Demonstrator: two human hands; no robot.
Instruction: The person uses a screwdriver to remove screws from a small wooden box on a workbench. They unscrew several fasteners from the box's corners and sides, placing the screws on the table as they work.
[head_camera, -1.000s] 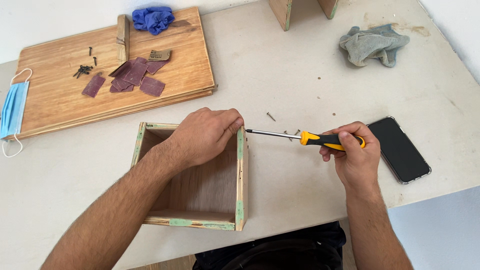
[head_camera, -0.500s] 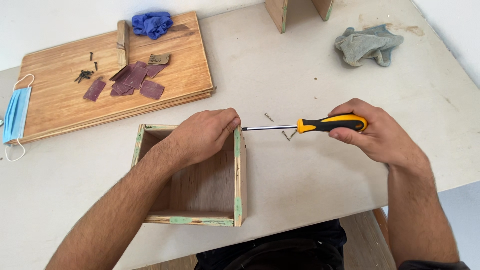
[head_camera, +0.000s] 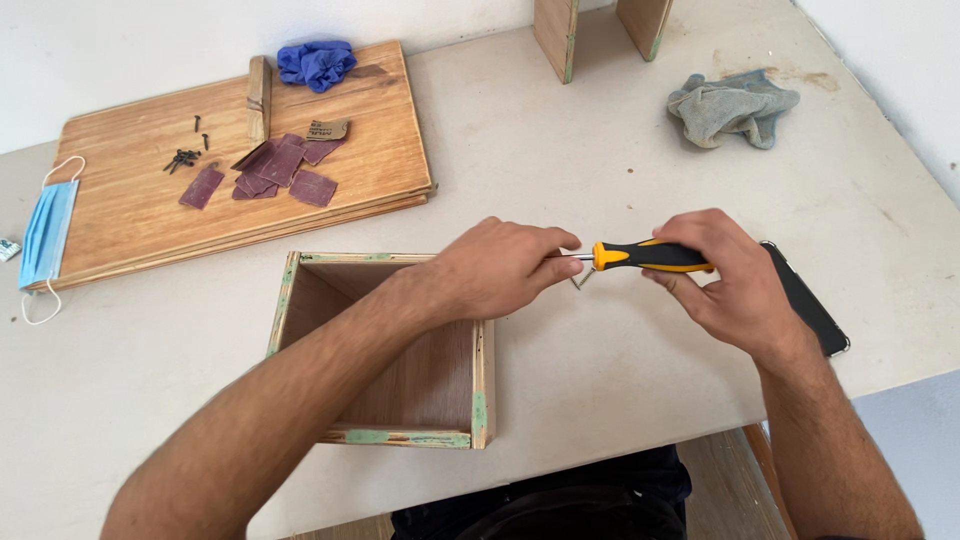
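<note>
Two bare forearms, uncovered from elbow to wrist, no sleeve in view on either. Dark hair along both. Left hand (head_camera: 500, 270) and right hand (head_camera: 735, 285) without gloves, rings, watch or bands. Short, trimmed fingernails on the left fingers (head_camera: 560, 240). Dark clothing across the lap at the bottom edge, detail hard to make out.
</note>
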